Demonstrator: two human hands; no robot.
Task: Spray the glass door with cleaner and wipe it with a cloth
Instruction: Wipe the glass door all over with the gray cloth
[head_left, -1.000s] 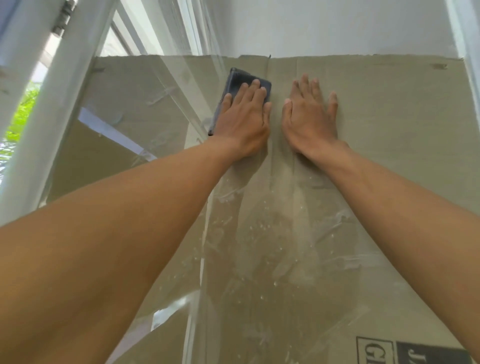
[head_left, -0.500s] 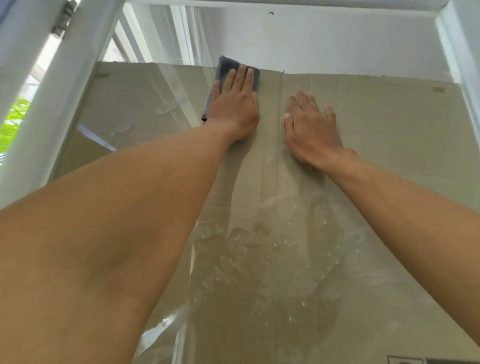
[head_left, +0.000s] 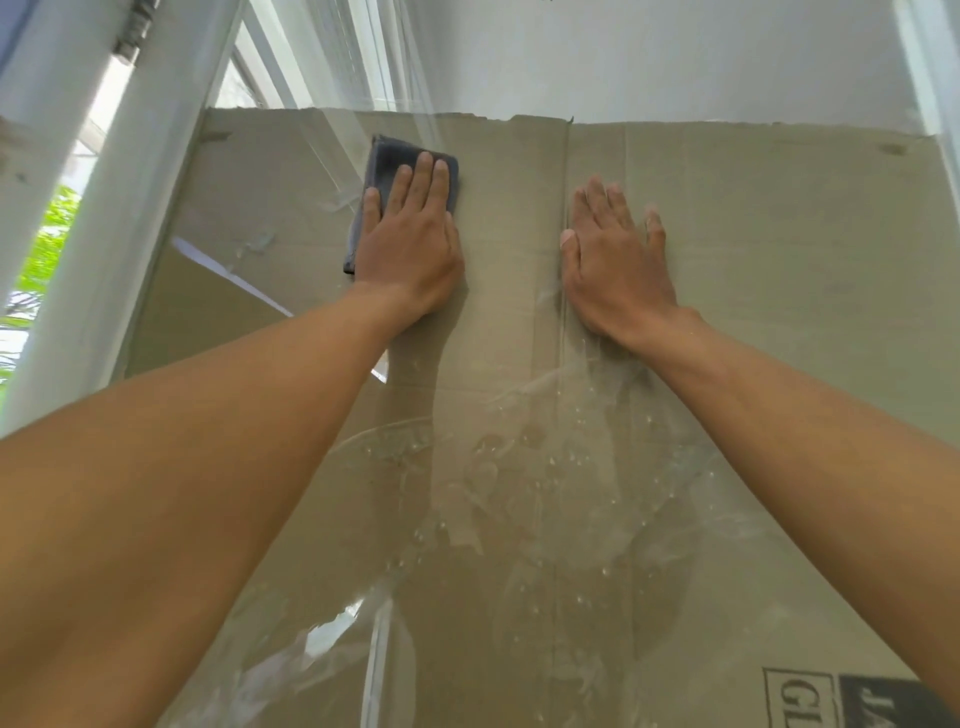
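The glass door (head_left: 753, 249) fills the view, wet with droplets and smears in its lower middle, with brown cardboard behind it. My left hand (head_left: 410, 244) lies flat on a folded dark grey cloth (head_left: 384, 166), pressing it against the upper glass. The cloth sticks out above and left of my fingers. My right hand (head_left: 618, 265) rests flat on the glass to the right of it, fingers spread, holding nothing. No spray bottle is in view.
A white door frame (head_left: 130, 218) runs up the left side, with greenery (head_left: 47, 234) outside beyond it. A white wall (head_left: 675, 57) shows above the cardboard's top edge. Printed black lettering (head_left: 841, 701) sits at the cardboard's lower right.
My left hand slid the cloth up to the cardboard's top edge, then back down and leftward. The gap between my two hands has widened. My right hand stayed planted on the glass.
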